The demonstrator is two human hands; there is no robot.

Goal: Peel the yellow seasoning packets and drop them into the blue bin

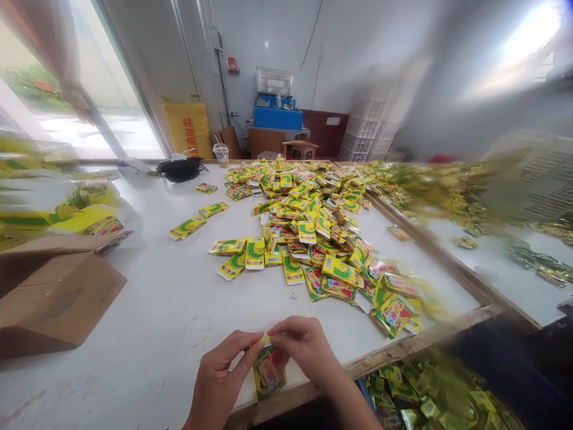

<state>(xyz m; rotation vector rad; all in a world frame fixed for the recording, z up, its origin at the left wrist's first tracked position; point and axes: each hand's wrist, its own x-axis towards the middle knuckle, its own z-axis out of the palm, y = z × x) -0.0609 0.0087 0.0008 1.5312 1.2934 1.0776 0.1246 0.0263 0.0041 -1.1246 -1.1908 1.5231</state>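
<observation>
A small printed carton (270,371), yellow and green with red and white lettering, stands or leans at the near edge of the white table. My left hand (222,371) pinches its top edge from the left, thumb and forefinger together. From the right, my right hand (305,345) pinches the same top flap, its fingertips almost meeting the left ones. The flap itself is mostly hidden behind the fingertips. Just beyond my hands lies a large heap of similar cartons (308,230), some with white end flaps sticking out.
An open brown cardboard box (67,304) is on the left, with blurred yellow packaging behind it. A wooden strip (430,257) divides off the right side, where shiny packets (465,242) lie. Below the table edge sits a bin of cartons (416,388). A plastic cup (221,154) stands far back.
</observation>
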